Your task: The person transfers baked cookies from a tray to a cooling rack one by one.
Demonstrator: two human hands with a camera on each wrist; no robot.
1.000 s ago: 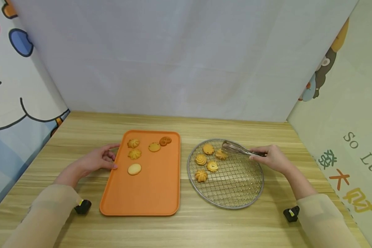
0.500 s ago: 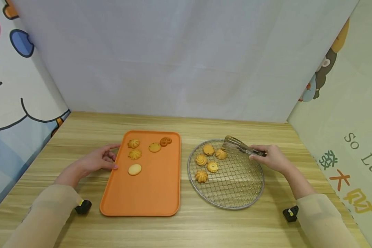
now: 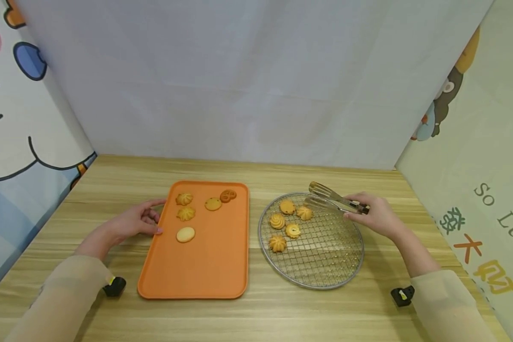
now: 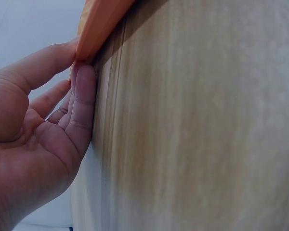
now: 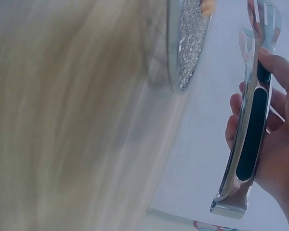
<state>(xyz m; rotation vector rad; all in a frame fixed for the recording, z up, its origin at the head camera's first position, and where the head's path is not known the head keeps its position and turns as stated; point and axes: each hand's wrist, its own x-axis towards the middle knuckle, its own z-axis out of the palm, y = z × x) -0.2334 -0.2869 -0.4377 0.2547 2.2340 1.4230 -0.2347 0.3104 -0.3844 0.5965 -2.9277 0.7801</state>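
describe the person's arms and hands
The left sleeve and right sleeve are pale beige, stopping short of the hands. The left hand and right hand are ungloved. A small black block with a yellowish mark shows beside each sleeve's end.

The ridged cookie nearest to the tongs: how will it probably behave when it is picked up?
The ridged cookie is probably light, being small beside the tongs. Its star-shaped, baked-looking edge might crumble under a hard squeeze. It seems unlikely to roll, as it sits low and broad on the wire rack.
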